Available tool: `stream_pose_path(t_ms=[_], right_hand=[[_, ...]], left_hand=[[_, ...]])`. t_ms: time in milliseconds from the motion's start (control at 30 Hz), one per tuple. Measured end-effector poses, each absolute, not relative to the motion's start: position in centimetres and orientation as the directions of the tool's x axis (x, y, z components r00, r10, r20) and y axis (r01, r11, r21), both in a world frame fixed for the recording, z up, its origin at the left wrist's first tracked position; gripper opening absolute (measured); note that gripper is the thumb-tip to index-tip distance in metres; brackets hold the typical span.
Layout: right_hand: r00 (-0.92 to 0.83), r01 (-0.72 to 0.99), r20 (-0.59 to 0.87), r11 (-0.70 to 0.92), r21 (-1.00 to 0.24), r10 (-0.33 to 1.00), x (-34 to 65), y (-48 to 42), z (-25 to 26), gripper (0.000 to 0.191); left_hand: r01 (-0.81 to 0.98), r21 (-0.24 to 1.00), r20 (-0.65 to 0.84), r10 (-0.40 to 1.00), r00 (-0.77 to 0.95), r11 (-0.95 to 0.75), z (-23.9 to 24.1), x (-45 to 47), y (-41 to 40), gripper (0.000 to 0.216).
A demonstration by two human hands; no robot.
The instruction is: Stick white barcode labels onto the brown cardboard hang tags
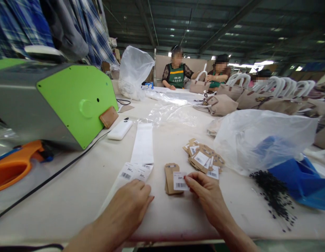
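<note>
Basically, the white label (179, 182) sat over the front of a small brown tag stack (169, 180), near the table's front edge. Right hand (207, 190) pinched the label's edge between thumb and fingertips. Left hand (131, 204) lay, fingers curled, on the label strip (143, 143); couldn't tell if it gripped. Labelled tag pile (210, 152) just beyond the right hand. Tabletop (173, 220) pale, cluttered: black strings (274, 194), blue bin (301, 180) and a clear plastic bag (251, 140) right; white handheld device (120, 130), black cable (60, 165) and green-sided machine (75, 94) left. Beige handbags (224, 105) lined the far right. Behind, a green-aproned person (176, 77) sat at the far side, under a dark beamed roof (183, 24) with bright lights.
</note>
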State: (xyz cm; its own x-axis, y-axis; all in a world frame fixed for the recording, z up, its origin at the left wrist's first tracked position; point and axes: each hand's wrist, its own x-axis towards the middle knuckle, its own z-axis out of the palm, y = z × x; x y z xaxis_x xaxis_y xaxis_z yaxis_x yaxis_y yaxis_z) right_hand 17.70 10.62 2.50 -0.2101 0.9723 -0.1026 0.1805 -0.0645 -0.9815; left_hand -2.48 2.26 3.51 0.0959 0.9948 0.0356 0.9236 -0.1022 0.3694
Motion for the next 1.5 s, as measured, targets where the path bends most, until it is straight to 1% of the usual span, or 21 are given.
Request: stream_pose_path(t_ms=[67, 200, 367, 667, 967, 1300, 1500], right_hand=[[-0.24, 0.195, -0.121, -0.074, -0.978, 0.963, 17.2, 11.2, 2.5, 0.032], [-0.294, 0.218, -0.163, -0.1, -0.971, 0.942, 16.6, 11.9, 2.6, 0.03], [-0.309, 0.224, -0.226, -0.16, -0.961, 0.924, 16.4, 12.6, 2.6, 0.029], [-0.308, 0.191, -0.306, -0.257, -0.947, 0.901, 16.2, 13.2, 2.4, 0.033], [-0.302, 0.308, -0.281, -0.185, -0.933, 0.911, 16.2, 13.5, 2.2, 0.031], [-0.298, 0.335, -0.267, -0.161, -0.928, 0.917, 16.0, 13.7, 2.0, 0.031], [-0.299, 0.369, -0.26, -0.14, -0.919, 0.918, 16.0, 13.7, 2.1, 0.032]], left_hand=[[0.892, 0.447, 0.041, 0.997, 0.059, -0.072, 3.8, -1.5, 4.2, 0.021], [0.82, 0.569, 0.126, 0.992, -0.007, -0.067, 2.8, -0.6, 7.0, 0.025], [0.75, 0.647, 0.222, 0.975, -0.015, -0.136, 1.0, -0.8, 7.2, 0.029], [0.714, 0.667, 0.278, 0.96, 0.024, -0.211, 0.0, -0.6, 6.9, 0.03], [0.69, 0.694, 0.239, 0.97, 0.046, -0.204, -0.1, -0.5, 6.9, 0.03], [0.686, 0.701, 0.212, 0.975, 0.063, -0.196, -0.4, -0.6, 6.8, 0.028], [0.702, 0.684, 0.216, 0.974, 0.067, -0.2, -0.2, -0.6, 7.0, 0.025]])
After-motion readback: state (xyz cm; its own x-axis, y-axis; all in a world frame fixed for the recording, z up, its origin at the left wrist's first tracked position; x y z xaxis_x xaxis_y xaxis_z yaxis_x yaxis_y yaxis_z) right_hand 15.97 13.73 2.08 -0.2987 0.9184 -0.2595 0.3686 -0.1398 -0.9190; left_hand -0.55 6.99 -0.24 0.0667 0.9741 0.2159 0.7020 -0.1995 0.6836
